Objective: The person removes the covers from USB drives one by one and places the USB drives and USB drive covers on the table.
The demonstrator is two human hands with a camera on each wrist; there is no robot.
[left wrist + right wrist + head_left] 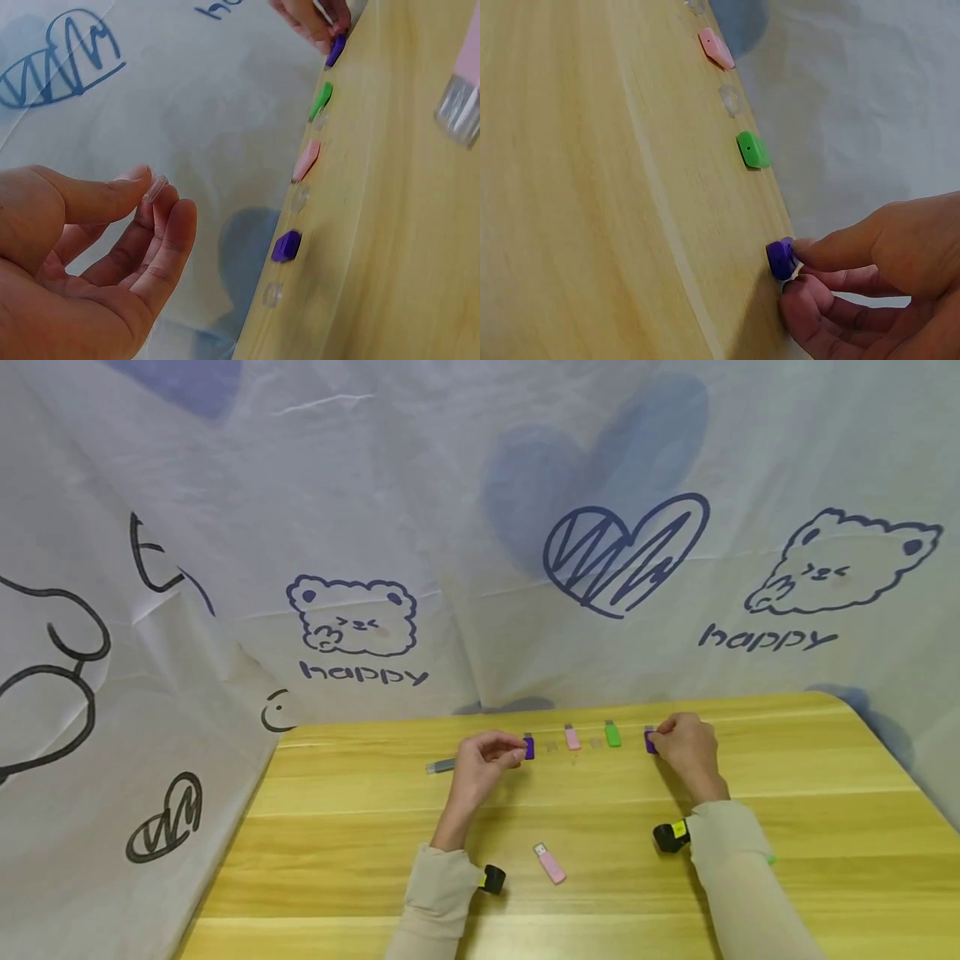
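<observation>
My left hand [478, 770] is raised over the back of the table, pinching a small clear plastic piece [156, 188] between thumb and fingertips. Beside it in the head view lies a purple USB stick [528, 747]. At the right end of the row, my right hand [690, 752] grips another purple USB stick [781, 259] between thumb and fingers, low over the table. Between the hands lie a pink USB stick [572, 737] and a green one [612, 734]. Small clear pieces [300, 198] sit in the gaps of the row.
A grey USB stick [441, 766] lies left of my left hand, partly hidden by it. Nearer me is a second pink USB stick [549, 864] with its metal plug bare. The wooden table [337, 843] meets a printed cloth [450, 527] behind and at the left.
</observation>
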